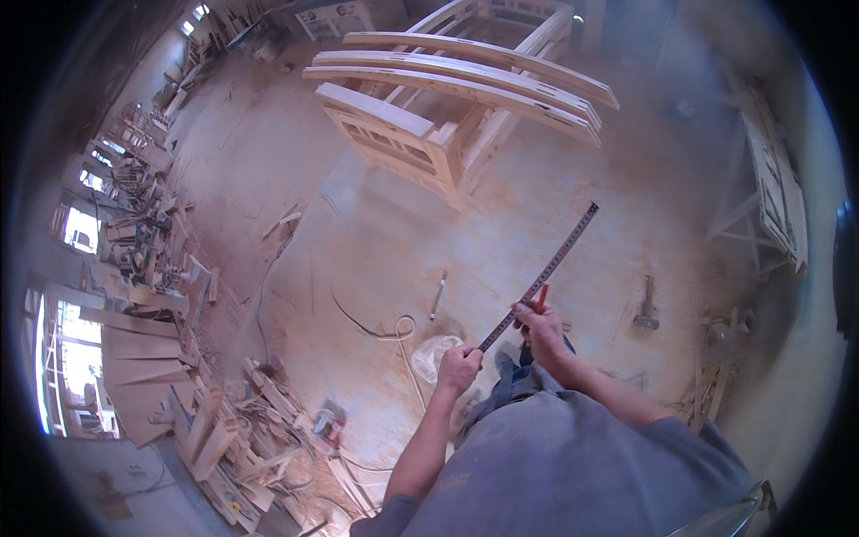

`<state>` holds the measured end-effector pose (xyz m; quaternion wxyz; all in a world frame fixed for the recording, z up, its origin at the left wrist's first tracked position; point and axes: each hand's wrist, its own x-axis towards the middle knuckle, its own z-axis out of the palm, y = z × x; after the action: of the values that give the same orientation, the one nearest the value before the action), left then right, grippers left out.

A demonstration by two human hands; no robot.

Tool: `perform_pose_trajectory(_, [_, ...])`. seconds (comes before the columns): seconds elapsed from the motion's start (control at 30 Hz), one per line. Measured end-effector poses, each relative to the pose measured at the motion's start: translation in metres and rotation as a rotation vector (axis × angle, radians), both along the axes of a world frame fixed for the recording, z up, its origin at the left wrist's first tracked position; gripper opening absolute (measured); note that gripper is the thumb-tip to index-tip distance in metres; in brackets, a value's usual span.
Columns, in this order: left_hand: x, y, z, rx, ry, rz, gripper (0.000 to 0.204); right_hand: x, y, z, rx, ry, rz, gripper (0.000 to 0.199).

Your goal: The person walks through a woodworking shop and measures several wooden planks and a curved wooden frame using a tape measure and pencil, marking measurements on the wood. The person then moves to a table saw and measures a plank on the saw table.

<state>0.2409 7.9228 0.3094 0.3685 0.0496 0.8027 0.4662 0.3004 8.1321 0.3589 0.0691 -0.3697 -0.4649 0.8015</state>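
A tape measure's dark blade (564, 248) stretches up and to the right from my left hand (459, 370), its free end in the air over the floor. My left hand is closed round the near end; the case, if it is there, is hidden by the fingers. Further along the blade, my right hand (540, 327) pinches it near the middle. A short red stick-like thing (542, 295), perhaps a pencil, pokes up from the same right hand. Both hands are in front of my body, above the floor.
A pale wooden frame (394, 148) stands ahead, with several long curved boards (465, 85) across it. A hammer (646, 304) and a white level-like stick (438, 295) lie on the floor. Cables (407, 345), a plastic bag (436, 356) and wood offcuts (242, 456) lie to the left.
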Motion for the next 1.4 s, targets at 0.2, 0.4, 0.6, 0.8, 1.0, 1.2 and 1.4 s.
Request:
perform_pose_trajectory(0.2, [-0.13, 0.006, -0.005, -0.176, 0.125, -0.103, 0.037, -0.128, 0.08, -0.043, -0.09, -0.021, -0.203, 0.007])
perform_pose_trajectory(0.4, [-0.279, 0.001, 0.012, -0.416, 0.105, -0.22, 0.037, -0.268, 0.134, -0.09, -0.153, -0.096, -0.29, 0.008])
perform_pose_trajectory(0.6, [-0.424, 0.009, 0.044, -0.47, 0.215, -0.18, 0.036, -0.41, 0.15, -0.069, -0.243, -0.113, -0.29, 0.009])
perform_pose_trajectory(0.8, [-0.564, -0.005, 0.01, -0.413, 0.151, -0.15, 0.034, -0.532, 0.131, -0.075, -0.16, -0.17, -0.346, 0.007])
perform_pose_trajectory(1.0, [-0.75, -0.009, 0.002, -0.354, 0.33, -0.321, 0.034, -0.623, 0.107, -0.104, -0.132, -0.171, -0.493, 0.007])
perform_pose_trajectory(1.2, [-0.941, 0.014, -0.006, -0.251, 0.286, -0.535, 0.031, -0.756, 0.076, -0.062, -0.12, -0.105, -0.661, 0.011])
perform_pose_trajectory(1.4, [-1.062, 0.092, 0.014, -0.25, 0.434, -0.708, 0.028, -0.864, 0.085, -0.07, -0.098, -0.081, -0.736, 0.014])
